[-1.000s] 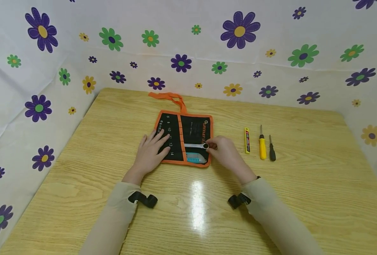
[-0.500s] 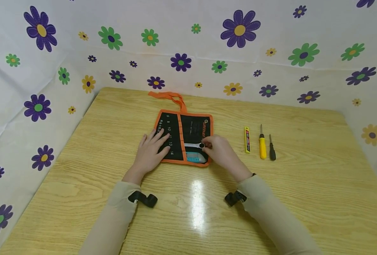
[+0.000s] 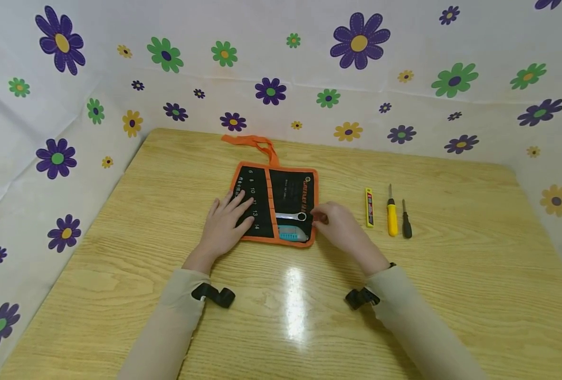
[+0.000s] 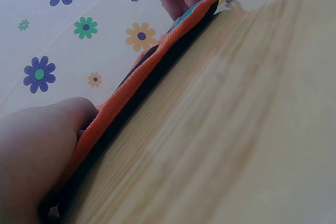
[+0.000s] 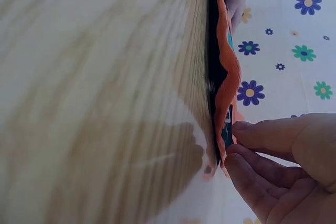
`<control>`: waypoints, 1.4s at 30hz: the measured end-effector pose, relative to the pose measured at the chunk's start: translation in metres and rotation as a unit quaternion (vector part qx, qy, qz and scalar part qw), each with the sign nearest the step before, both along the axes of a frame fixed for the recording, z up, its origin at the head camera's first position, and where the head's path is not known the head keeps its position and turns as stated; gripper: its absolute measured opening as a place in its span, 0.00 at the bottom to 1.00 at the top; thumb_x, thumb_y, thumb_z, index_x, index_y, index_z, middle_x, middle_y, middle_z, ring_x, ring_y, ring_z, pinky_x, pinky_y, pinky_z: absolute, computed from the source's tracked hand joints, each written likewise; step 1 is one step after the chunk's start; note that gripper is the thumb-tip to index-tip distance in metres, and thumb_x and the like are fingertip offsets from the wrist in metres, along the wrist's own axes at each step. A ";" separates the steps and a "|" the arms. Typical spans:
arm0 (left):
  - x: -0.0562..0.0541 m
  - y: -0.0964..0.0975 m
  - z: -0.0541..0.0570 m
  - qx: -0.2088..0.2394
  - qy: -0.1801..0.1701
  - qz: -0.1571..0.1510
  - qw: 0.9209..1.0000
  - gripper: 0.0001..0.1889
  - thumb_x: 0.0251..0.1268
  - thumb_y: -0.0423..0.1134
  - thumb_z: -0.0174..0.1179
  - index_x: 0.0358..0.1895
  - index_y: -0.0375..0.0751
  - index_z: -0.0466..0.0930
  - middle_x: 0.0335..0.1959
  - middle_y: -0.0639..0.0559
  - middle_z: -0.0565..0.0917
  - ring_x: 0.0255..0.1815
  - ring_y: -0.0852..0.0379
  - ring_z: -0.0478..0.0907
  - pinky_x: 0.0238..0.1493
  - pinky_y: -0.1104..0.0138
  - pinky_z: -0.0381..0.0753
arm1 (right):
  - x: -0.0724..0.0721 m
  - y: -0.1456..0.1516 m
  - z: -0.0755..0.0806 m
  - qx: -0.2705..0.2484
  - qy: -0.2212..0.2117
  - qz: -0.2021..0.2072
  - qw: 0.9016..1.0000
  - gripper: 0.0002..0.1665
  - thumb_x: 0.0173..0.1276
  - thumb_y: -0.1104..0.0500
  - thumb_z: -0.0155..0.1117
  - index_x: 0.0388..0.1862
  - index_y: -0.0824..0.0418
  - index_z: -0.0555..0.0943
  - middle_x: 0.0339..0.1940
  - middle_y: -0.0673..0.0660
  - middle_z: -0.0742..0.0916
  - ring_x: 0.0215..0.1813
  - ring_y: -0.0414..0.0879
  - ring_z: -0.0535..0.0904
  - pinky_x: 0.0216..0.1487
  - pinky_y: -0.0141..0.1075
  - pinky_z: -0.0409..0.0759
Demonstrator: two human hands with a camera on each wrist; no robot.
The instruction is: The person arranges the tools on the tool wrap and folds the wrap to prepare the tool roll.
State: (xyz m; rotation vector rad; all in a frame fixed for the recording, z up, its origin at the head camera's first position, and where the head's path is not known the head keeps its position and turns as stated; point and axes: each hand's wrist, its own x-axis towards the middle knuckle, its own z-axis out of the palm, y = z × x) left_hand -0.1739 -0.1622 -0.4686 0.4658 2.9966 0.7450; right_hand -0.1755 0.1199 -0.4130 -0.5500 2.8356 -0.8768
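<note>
A black tool pouch (image 3: 285,186) with orange trim lies unfolded on the table. My left hand (image 3: 221,226) rests on its numbered left panel, fingers spread and fairly straight. A silver wrench (image 3: 289,216) sits in one slot, its ring end showing to the right of the pocket edge. Below it in the head view, a teal utility knife (image 3: 292,233) occupies the lowest slot. My right hand (image 3: 340,226) hovers at the pouch's right edge, just right of the wrench. In the right wrist view its thumb (image 5: 268,136) and fingers are loosely bent and apart, with nothing between them.
To the right lie a small yellow case (image 3: 369,207), a yellow-handled screwdriver (image 3: 392,217) and a shorter black screwdriver (image 3: 406,224). An orange tie strap (image 3: 252,141) trails from the pouch's top edge. Behind the wooden table (image 3: 281,327) hangs a flowered sheet (image 3: 309,68).
The wrench has slid left, deeper into its slot. My right hand moved left with it, then let go and drew back right. The left hand has stayed put.
</note>
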 end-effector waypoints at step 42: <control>0.001 0.001 0.002 -0.005 0.002 -0.001 1.000 0.28 0.73 0.54 0.46 0.73 0.51 0.62 0.75 0.50 0.55 0.77 0.48 0.42 0.72 0.49 0.35 | 0.019 0.121 0.006 0.001 0.024 -0.159 0.987 0.18 0.68 0.66 0.60 0.53 0.75 0.77 0.46 0.72 0.81 0.45 0.64 0.78 0.43 0.54 0.78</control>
